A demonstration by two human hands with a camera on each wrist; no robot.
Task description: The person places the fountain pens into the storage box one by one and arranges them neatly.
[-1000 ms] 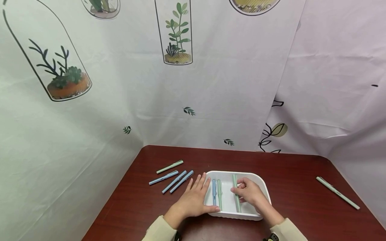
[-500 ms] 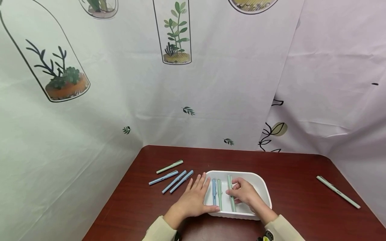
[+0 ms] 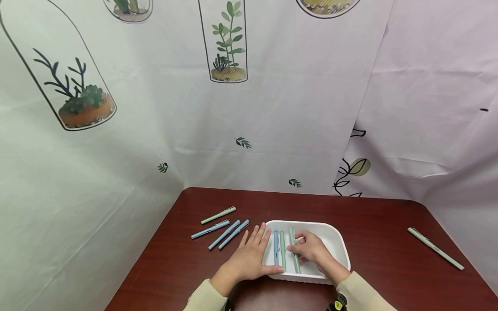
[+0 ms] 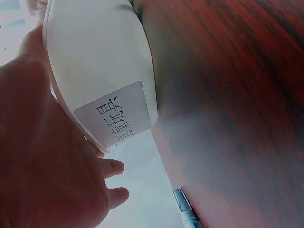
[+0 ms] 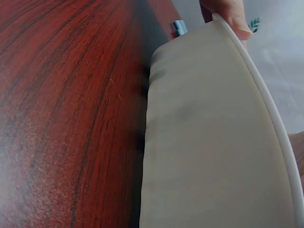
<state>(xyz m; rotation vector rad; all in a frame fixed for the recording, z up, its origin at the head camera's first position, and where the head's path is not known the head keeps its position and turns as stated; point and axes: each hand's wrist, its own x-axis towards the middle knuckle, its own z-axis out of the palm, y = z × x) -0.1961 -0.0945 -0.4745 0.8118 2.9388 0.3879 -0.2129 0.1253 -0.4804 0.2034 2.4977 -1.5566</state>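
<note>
- My right grip (image 3: 310, 249) pinches a green pen (image 3: 296, 262) inside the white tray (image 3: 332, 237), which stands on the tabletop (image 3: 381, 246).
- Left of that pen lie another green pen (image 3: 282, 250) and a blue pen (image 3: 276, 248).
- My left grip (image 3: 250, 257), spread out, rests on the tray's left rim.

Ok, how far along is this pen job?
Seemingly done: a blue pen and a green pen lie in the tray. In hand: the right hand holds another green pen inside it. Probably left: four pens left of the tray, one pen to its right.
</note>
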